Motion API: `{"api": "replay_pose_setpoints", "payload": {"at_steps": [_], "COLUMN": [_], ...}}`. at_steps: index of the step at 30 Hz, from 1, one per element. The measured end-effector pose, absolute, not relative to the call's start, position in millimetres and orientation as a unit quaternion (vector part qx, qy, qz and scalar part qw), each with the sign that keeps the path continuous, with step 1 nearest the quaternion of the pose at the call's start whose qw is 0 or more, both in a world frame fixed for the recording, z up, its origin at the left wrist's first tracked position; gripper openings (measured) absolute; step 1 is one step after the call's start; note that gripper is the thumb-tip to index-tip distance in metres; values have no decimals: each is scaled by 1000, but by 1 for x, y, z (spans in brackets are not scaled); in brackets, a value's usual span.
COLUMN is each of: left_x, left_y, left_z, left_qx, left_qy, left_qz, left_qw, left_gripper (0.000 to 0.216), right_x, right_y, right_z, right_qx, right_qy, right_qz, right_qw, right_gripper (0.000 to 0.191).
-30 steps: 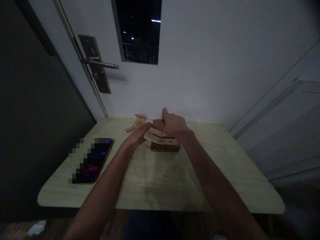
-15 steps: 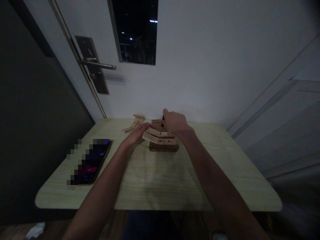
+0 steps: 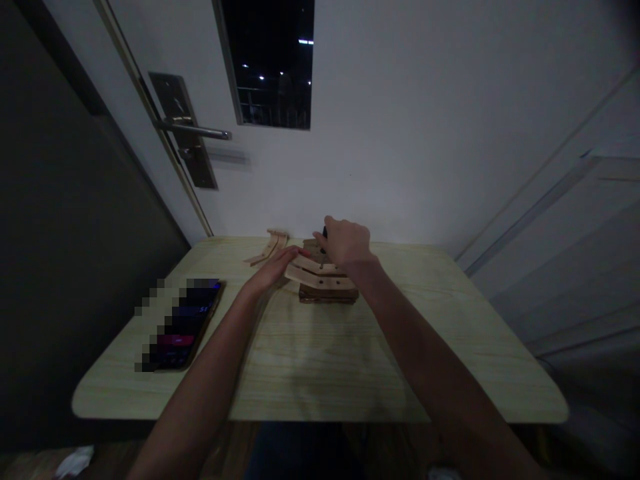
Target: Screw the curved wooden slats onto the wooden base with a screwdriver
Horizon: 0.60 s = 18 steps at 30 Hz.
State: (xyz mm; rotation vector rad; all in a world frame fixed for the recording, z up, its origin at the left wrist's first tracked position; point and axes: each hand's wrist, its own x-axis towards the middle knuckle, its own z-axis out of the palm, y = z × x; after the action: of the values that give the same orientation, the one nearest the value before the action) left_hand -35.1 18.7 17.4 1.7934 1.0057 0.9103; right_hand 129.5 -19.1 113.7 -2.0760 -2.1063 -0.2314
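Observation:
A small stack of curved, light wooden pieces (image 3: 323, 280) with holes lies on a darker wooden base (image 3: 327, 295) at the far middle of the table (image 3: 320, 360). My left hand (image 3: 275, 265) rests flat against the left end of the top pieces, fingers stretched out. My right hand (image 3: 345, 241) is curled over the back of the stack, pinching a small dark object (image 3: 325, 233) that I cannot make out. Two more loose curved wooden pieces (image 3: 270, 245) lie to the left by the wall.
A phone (image 3: 183, 323) with a lit screen lies on the table's left side. The table stands against a white door with a metal handle (image 3: 193, 130) and a dark window (image 3: 273, 63). A crumpled white scrap (image 3: 75, 460) lies on the floor at the lower left.
My right hand has shifted slightly left over the back of the stack. My left hand and the wooden pieces stay where they were.

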Motion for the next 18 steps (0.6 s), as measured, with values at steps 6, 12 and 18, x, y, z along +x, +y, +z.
{"api": "replay_pose_setpoints", "payload": {"at_steps": [6,12,18], "left_x": [-36,-35,-35], "left_y": [22,20,17], "left_z": [15,17,19], "left_qx": [715,719,708], "left_qy": [405,412,412], "left_qz": [354,363,358], "left_qw": [447,426,448], "left_gripper": [43,42,43], "right_x": [126,130,128], "right_y": [-23,-27,-26], "right_z": [117,118,114], "right_qx": [-698,-648,-658], "right_qy": [-708,-759,-749], "right_qz": [-48,4,-9], "right_qw": [91,65,79], "right_gripper": [46,39,34]}}
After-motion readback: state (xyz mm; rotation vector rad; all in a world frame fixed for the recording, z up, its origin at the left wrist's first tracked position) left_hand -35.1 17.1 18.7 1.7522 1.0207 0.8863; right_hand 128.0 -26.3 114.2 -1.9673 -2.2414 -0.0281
